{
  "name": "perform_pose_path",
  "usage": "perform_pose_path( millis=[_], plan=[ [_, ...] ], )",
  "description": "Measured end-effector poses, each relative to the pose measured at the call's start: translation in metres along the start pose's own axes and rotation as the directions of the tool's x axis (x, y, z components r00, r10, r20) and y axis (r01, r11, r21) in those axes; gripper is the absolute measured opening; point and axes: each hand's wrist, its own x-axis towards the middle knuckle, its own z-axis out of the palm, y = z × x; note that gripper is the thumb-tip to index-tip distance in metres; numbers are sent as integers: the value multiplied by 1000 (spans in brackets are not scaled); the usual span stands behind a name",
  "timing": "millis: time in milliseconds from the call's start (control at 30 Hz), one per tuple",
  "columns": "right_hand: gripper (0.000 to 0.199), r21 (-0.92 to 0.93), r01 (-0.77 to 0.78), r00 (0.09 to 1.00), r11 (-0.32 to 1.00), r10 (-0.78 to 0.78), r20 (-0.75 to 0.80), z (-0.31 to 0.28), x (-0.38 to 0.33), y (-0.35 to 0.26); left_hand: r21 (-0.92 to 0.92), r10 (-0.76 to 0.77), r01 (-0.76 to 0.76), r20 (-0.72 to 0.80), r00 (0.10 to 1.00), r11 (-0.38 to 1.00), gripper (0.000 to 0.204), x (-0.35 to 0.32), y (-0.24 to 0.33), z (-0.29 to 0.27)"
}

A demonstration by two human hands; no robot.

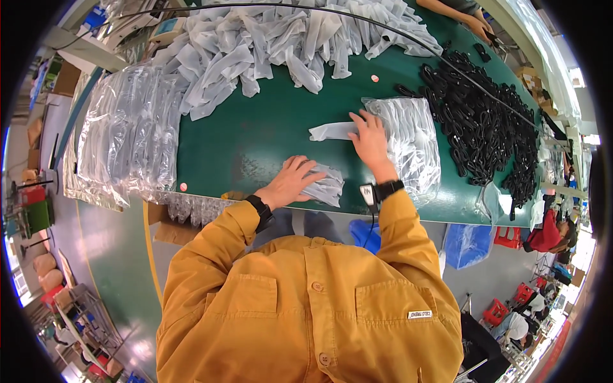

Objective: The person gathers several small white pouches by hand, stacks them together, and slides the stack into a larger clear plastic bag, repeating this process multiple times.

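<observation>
- Two white foam sleeves lie mid-table: left hand point(290, 182) presses fingers spread on a small sleeve stack point(324, 185).
- Right hand point(369, 137), open-fingered, flattens one sleeve point(332, 131) beside clear bags point(412, 143).
- Judged: picking stage; next needs a pinch.

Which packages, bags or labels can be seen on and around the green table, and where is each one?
Stack of clear plastic bags: under the right hand, shiny, rectangular.
Rows of clear plastic bags: left table edge, overlapping, transparent.
Small grey-white pouches: under the left hand.
Small white rectangular label: on the yellow jacket's pocket.
Brown cardboard box: below the table's edge.
</observation>
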Motion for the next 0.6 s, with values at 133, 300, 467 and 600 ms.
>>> perform_pose_path(
  millis=[133, 300, 467, 600],
  plan=[
    [28, 236, -284, 875, 929, 151, 459, 19, -8, 13, 42, -9, 10, -28, 1000, 999, 74, 10, 0, -3],
    [27, 402, -387, 850, 830, 151, 505, 14, -33, -11, 207, 28, -8, -97, 995, 978, 81, 28, 9, -27],
    [48, 587, -253, 905, 769, -27, 426, -4, -61, -35, 30, 64, -64, -19, 998, 998, 85, 32, -20, -10],
    [70, 429, -29, 959, 903, -96, 268, -21, -75, -47, -208, 70, -77, -44, 997, 975, 88, 37, -32, 9]
  ],
)
